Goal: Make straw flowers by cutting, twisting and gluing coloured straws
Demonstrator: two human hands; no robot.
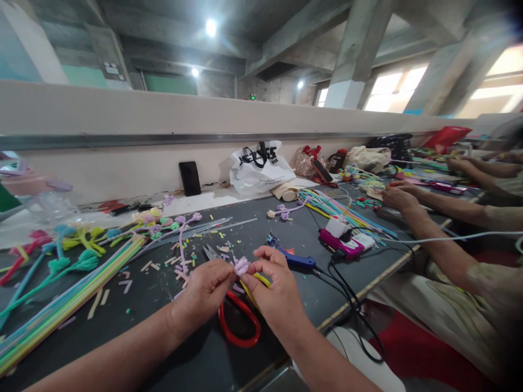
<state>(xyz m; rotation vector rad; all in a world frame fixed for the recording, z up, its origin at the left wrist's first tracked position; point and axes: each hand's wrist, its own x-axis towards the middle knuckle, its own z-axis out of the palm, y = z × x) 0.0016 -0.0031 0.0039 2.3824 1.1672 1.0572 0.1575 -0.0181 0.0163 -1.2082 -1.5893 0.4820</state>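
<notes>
Over the dark tabletop, a small lilac fuzzy flower bud [242, 265] is pinched between my two hands. My left hand [206, 291] is closed, thumb and forefinger at the bud's left side. From the right, my right hand [272, 277] grips it with thumb and forefinger, the other fingers curled loosely above. Scissors with red handles [239, 340] lie beneath my hands, their blades partly hidden. A yellow strip [261, 279] passes behind my right fingers; its kind is unclear. Just beyond my right hand lies a blue glue gun [300, 260] with a dark cord.
Bundled coloured fuzzy stems [77, 296] and finished flowers [87, 261] lie at left, with scattered clippings. A magenta power strip [343, 244] with cables sits at right. A phone [189, 178] and white bag [261, 169] stand by the partition. Co-workers' hands [402, 198] work farther right.
</notes>
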